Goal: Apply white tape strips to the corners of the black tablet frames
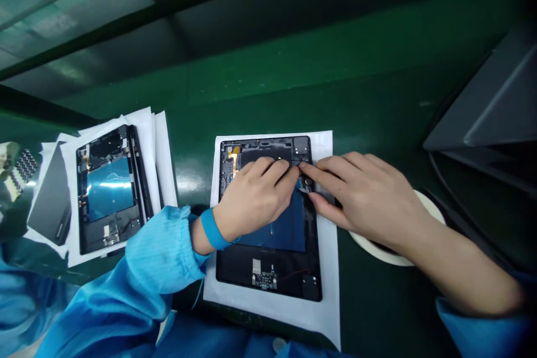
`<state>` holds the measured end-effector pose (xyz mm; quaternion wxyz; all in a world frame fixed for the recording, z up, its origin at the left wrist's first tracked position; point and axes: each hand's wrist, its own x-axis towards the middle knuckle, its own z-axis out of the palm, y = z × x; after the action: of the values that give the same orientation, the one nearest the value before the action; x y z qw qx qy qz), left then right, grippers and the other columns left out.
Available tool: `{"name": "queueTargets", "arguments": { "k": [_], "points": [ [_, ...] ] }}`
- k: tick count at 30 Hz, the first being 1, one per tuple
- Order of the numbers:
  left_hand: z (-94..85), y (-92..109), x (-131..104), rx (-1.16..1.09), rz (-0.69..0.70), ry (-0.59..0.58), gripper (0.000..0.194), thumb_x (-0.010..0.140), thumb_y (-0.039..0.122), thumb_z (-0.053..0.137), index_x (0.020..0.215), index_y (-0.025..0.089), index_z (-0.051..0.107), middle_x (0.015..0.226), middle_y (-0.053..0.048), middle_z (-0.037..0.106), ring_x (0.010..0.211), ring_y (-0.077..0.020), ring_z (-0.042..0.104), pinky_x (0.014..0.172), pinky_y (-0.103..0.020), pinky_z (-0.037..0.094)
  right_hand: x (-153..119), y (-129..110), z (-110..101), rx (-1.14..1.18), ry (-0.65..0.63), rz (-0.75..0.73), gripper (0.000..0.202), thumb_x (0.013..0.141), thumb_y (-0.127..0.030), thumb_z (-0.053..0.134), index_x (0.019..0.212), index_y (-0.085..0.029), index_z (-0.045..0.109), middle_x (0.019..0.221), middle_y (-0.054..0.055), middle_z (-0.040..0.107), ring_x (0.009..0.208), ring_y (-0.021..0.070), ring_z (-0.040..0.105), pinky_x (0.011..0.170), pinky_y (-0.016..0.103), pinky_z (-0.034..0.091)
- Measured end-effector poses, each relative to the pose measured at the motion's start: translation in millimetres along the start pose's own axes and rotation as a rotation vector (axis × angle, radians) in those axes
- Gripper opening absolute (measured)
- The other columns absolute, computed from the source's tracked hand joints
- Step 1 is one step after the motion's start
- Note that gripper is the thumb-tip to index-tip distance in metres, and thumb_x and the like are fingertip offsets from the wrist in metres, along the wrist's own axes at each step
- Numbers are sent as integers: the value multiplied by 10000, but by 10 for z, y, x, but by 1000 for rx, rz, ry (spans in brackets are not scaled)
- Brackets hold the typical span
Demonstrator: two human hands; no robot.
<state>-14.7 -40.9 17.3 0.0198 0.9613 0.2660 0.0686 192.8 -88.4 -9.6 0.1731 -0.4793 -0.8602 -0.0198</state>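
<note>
An opened tablet lies in front of me, its dark inside facing up, with a blue film-covered panel in the middle. My left hand reaches over it; the fingers are bent and pressed together near its upper right part, and what they pinch is hidden. From the right comes my right hand, index finger stretched onto the tablet beside the left fingertips, thumb apart from it at the tablet's edge. A small pale sliver shows by the right thumb; I cannot tell whether it is gripped. A blue band circles my left wrist.
White sheets lie under the tablet. To the left, another opened tablet rests on stacked white paper, beside a dark grey panel. A cream-coloured roll is partly behind my right wrist. A grey angular object stands at the right.
</note>
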Motion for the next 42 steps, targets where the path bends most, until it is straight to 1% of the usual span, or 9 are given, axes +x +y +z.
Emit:
{"name": "queueTargets", "arguments": {
  "k": [5,9,11,17,22,27,32,36,42],
  "points": [
    [53,-57,27,-239,-85,8,216,968,229,513,1111,125,637,1069,-94,624,954,-232,560,841,-388,509,6,3,1,-10,-7,-9,346,947,-306,495,1186,-108,649,958,79,686,810,207,552,713,348,353],
    [103,-95,21,-384,-122,120,141,957,225,567,1038,141,645,1030,-65,652,961,-204,588,868,-355,510,11,-2,-8,8,-7,0,346,948,-320,500,1172,-110,661,947,77,686,804,206,550,711,351,364],
    [111,-101,51,-361,-164,136,168,959,250,581,1052,124,641,1018,-71,659,939,-196,606,858,-342,518,10,-4,-9,13,-17,11,348,951,-327,494,1171,-117,662,947,80,688,803,207,553,706,354,364],
    [54,-35,205,-125,-127,-24,179,968,207,541,861,137,666,883,-60,639,804,-206,609,725,-333,520,-3,21,13,45,-4,12,344,958,-317,474,1155,-104,659,957,84,688,808,217,558,703,349,371],
    [27,72,264,11,-130,-46,177,950,141,527,822,138,649,848,-66,635,769,-218,614,675,-333,510,-9,49,40,94,42,37,332,950,-293,479,1159,-102,650,945,77,680,790,205,556,724,341,387],
    [14,130,294,114,-134,-67,197,949,117,491,802,129,622,804,-79,618,770,-238,628,631,-338,503,2,40,42,66,-6,76,361,958,-326,443,1180,-124,643,918,71,658,797,211,546,713,346,356],
    [7,98,306,107,-138,-90,154,939,125,493,841,131,613,821,-78,611,789,-234,612,662,-342,506,27,39,26,62,-29,82,352,948,-313,458,1178,-131,651,920,63,649,803,215,529,708,351,337],
    [50,14,296,22,-158,-44,166,933,128,478,844,138,619,815,-66,607,788,-213,595,714,-326,505,42,41,5,31,-29,64,364,943,-323,483,1204,-126,644,918,56,642,801,214,519,699,349,320],
    [71,-104,214,-45,-80,-7,213,985,168,457,909,130,652,892,-73,632,838,-210,592,769,-327,513,44,31,-17,-30,-35,27,357,948,-318,479,1193,-123,650,888,54,632,776,209,505,685,348,298]
  ]
}}
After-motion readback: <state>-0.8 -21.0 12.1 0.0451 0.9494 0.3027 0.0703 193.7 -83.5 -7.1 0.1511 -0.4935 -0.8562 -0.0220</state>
